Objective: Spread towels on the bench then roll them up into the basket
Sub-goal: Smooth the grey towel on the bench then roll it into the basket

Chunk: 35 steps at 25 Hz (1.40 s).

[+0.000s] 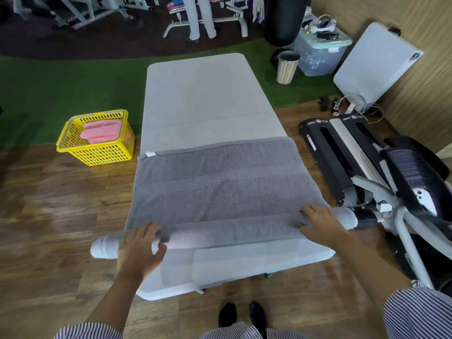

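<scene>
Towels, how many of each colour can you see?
Grey terry towel, part rolled on the pale bench: 1
Pink folded towels in the yellow plastic basket: 2, as far as the stack shows
Total: 3

Landmark: stepper (354, 162), black and silver, on the wood floor (49, 204) at the right.
Panel (374, 67): white, leaning on the wall beyond the stepper.
Cables (352, 104): white, on the floor between stepper and panel.
Bin (287, 67): slatted, pale, far beyond the stepper, on the green turf (49, 94).
Crate (320, 52): clear plastic, lidded, just right of the bin, small gear on top.
Punchbag (283, 18): black, behind the bin.
Gym frames (225, 13): white, far off to the stepper's upper left.
Legs (200, 18): someone in pale trousers standing among the frames.
</scene>
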### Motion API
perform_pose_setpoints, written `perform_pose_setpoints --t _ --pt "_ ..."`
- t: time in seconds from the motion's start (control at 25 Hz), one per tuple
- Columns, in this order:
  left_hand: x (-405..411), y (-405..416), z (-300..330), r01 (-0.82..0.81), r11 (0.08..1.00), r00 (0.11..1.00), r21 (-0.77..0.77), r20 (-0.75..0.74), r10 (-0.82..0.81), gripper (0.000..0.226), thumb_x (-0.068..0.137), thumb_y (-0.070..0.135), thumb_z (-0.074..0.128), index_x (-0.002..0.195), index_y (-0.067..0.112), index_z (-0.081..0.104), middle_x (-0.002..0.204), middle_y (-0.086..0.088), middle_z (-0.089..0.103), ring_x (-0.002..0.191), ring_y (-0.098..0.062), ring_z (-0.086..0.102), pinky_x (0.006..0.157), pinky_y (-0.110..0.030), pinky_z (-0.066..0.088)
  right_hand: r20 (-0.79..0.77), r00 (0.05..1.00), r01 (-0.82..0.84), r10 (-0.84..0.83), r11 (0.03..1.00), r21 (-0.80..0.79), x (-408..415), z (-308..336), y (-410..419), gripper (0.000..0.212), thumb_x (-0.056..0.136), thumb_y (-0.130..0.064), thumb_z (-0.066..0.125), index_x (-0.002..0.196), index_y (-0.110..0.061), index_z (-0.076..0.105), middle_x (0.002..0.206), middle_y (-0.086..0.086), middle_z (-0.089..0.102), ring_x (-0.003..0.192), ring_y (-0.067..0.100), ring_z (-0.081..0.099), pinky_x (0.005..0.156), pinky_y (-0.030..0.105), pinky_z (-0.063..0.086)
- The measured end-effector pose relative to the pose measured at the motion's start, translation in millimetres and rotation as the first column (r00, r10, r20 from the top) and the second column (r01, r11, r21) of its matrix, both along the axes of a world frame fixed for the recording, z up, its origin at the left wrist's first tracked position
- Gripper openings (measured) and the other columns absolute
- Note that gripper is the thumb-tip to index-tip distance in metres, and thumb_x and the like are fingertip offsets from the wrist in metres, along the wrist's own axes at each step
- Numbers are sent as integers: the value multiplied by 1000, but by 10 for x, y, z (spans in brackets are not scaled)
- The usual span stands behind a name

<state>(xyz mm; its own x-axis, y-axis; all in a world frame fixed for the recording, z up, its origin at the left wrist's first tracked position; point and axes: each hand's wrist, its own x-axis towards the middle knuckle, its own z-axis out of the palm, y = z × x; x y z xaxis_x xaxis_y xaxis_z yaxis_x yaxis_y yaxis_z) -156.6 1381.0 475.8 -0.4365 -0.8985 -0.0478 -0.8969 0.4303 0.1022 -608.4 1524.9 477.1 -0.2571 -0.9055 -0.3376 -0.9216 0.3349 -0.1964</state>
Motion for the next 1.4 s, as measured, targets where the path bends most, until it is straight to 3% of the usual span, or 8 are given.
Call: perform_pose_setpoints --t 0.2,0.32,0.52,0.72,0.88,1.08,1.24,1.4 --pt "106 -2 -98 10 998 999 56 39 -12 55 62 36 68 113 16 63 113 -2 66 105 -28 62 100 -56 39 53 998 35 -33 999 -41 3 11 33 44 93 -28 49 134 -14 44 135 1 49 129 23 38 115 46 4" --pt "70 6 -63 6 998 1000 58 11 -6 48 58 12 74 105 15 64 95 -4 70 85 -31 67 81 -52 52 7 1000 -28 28 999 38 -19 9 57 56 87 -22 57 139 -17 37 138 0 44 133 21 33 118 43 1" --pt "134 61 6 -7 993 999 117 45 2 35 61 25 47 94 23 62 70 1 68 59 -30 63 52 -33 50 47 999 -2 1 1000 30 -45 -25 31 30 87 -20 52 116 -14 56 117 4 61 112 24 51 114 37 19" --pt "193 43 31 -85 996 976 -10 -200 82 40 77 32 43 102 9 65 102 -7 65 93 -29 60 86 -47 49 -17 999 31 -34 990 -134 -83 -59 34 35 85 -18 53 120 -14 54 117 3 56 112 25 50 112 47 23" --pt "283 35 -90 -62 997 992 47 -106 66 53 67 39 59 111 10 62 113 -6 64 105 -30 58 105 -46 31 22 997 76 -74 984 -159 -88 -73 80 40 88 -16 54 127 -5 52 126 9 54 123 30 46 112 49 16" --pt "249 52 -28 -85 996 996 36 8 85 49 66 32 44 103 10 68 92 -8 70 76 -35 67 69 -49 53 22 1000 4 -4 1000 -13 -60 -30 67 60 82 -8 57 138 -10 39 138 6 45 133 24 33 118 46 4" --pt "431 131 -19 -123 992 989 11 81 122 55 61 34 36 96 13 71 85 -8 71 67 -34 67 71 -53 47 17 1000 -21 20 999 38 59 -59 10 30 82 -25 45 109 -19 56 111 3 59 112 26 48 115 41 18" --pt "430 51 -6 -155 988 978 12 142 152 48 59 24 43 96 11 71 88 -8 72 71 -33 68 76 -58 44 49 999 -22 17 995 99 74 5 -86 12 71 -33 35 66 -25 43 73 -4 49 78 23 44 106 41 30"
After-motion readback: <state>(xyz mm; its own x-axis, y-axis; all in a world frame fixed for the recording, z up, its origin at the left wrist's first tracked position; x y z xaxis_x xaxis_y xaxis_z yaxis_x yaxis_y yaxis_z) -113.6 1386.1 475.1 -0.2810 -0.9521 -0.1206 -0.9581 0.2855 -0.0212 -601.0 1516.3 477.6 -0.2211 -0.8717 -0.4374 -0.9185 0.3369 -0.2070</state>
